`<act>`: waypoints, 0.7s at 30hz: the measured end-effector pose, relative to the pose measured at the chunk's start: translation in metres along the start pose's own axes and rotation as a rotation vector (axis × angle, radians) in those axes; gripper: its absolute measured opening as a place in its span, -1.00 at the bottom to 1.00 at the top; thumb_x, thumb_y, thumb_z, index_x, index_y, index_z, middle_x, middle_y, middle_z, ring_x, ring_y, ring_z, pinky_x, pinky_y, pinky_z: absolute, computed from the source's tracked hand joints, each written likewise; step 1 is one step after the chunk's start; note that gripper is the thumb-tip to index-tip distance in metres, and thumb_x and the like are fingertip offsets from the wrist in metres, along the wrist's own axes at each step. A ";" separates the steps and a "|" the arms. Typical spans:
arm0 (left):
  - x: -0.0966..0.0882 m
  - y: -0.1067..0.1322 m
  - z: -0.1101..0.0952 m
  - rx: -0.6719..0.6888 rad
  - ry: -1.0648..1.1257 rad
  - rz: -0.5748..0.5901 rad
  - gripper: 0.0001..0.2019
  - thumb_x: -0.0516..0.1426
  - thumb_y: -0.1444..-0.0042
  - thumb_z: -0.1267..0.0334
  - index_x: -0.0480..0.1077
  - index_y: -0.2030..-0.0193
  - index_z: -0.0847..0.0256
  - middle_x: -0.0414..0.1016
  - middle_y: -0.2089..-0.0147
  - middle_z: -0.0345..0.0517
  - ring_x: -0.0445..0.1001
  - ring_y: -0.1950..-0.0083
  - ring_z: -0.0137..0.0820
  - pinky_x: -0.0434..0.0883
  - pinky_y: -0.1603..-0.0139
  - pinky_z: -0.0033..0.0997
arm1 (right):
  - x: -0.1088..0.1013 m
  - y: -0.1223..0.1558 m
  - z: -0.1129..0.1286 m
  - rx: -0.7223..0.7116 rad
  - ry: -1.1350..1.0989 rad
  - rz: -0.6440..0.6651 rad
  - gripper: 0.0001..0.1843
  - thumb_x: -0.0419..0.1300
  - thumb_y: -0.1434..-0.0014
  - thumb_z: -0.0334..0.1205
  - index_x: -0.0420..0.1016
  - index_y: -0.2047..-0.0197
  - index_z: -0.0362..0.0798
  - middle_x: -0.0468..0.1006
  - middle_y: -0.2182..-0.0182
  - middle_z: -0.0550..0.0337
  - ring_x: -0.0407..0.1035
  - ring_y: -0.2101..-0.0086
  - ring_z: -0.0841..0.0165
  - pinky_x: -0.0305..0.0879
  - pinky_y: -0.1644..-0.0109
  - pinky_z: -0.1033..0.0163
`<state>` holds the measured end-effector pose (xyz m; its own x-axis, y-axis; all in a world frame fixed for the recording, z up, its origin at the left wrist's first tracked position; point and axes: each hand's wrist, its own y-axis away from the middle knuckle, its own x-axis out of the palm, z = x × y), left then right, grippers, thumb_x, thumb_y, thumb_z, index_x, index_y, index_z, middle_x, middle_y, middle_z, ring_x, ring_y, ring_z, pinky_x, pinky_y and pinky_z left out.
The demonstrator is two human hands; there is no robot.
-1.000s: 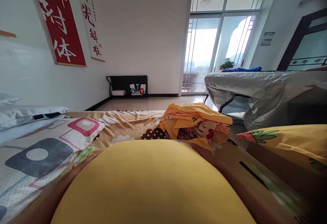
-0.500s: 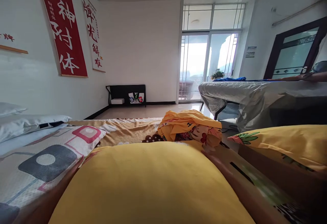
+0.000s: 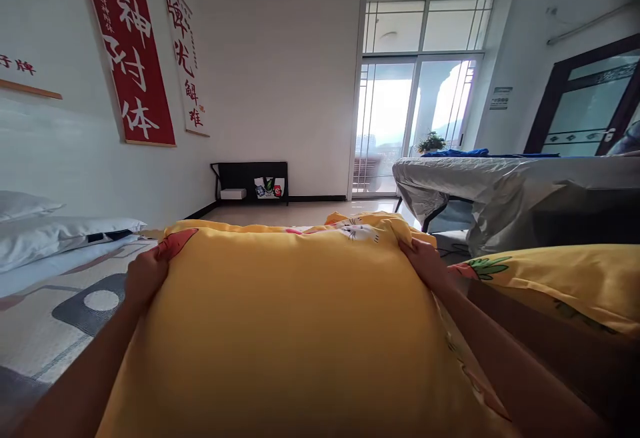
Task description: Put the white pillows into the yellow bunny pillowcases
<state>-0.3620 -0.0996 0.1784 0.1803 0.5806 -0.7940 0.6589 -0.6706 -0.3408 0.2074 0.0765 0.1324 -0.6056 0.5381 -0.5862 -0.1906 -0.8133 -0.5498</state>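
A big yellow pillow (image 3: 290,331) fills the lower middle of the head view, raised in front of me over the bed. My left hand (image 3: 145,277) grips its upper left corner, fingers curled round the edge. My right hand (image 3: 423,258) grips the upper right corner the same way. Cartoon prints show along the pillow's top edge. The pillow hides most of the bed and the heap of yellow cloth behind it.
A patterned bedsheet (image 3: 75,305) and white pillows (image 3: 55,235) lie at the left. Another yellow pillow (image 3: 560,278) rests on the right. A table under silver cover (image 3: 500,181) stands beyond, with glass balcony doors (image 3: 415,118), a black rack (image 3: 250,181) and red wall banners (image 3: 133,58).
The pillow has been lifted higher, and both hands now show gripping its top corners. It now covers the yellow cloth heap and the sheet's far end.
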 end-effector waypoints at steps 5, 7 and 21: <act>0.064 0.021 0.013 -0.157 0.007 -0.009 -0.36 -0.32 -0.26 -0.09 0.39 -0.03 0.29 0.48 0.23 0.21 0.47 0.23 -0.02 0.30 0.39 -0.24 | 0.028 0.025 -0.015 0.048 0.094 0.082 -0.58 -0.04 -0.13 0.04 0.43 0.51 -0.07 0.56 0.49 0.00 0.39 0.45 0.24 0.17 0.38 0.22; 0.079 0.018 0.020 -0.173 0.025 0.023 -0.36 -0.27 -0.23 -0.13 0.39 -0.02 0.29 0.50 0.22 0.27 0.49 0.22 0.04 0.33 0.39 -0.19 | 0.032 0.026 -0.020 0.048 0.113 0.120 -0.61 -0.04 -0.13 -0.03 0.46 0.49 -0.07 0.60 0.44 -0.01 0.43 0.42 0.22 0.20 0.36 0.22; 0.126 0.084 -0.111 0.834 0.043 0.451 -0.51 -0.20 -0.33 0.01 0.16 -0.34 -0.01 0.09 -0.41 -0.22 0.04 -0.43 -0.31 0.05 -0.41 -0.06 | 0.092 0.103 0.119 -0.593 0.074 0.533 -0.47 -0.18 -0.37 0.04 0.25 -0.30 0.13 0.19 -0.31 0.19 0.05 -0.30 0.24 0.01 -0.32 -0.06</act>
<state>-0.2028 -0.0319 0.1054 0.3284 0.1920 -0.9248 -0.2106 -0.9396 -0.2699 0.0400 0.0162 0.0924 -0.4425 0.1400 -0.8858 0.5651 -0.7234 -0.3966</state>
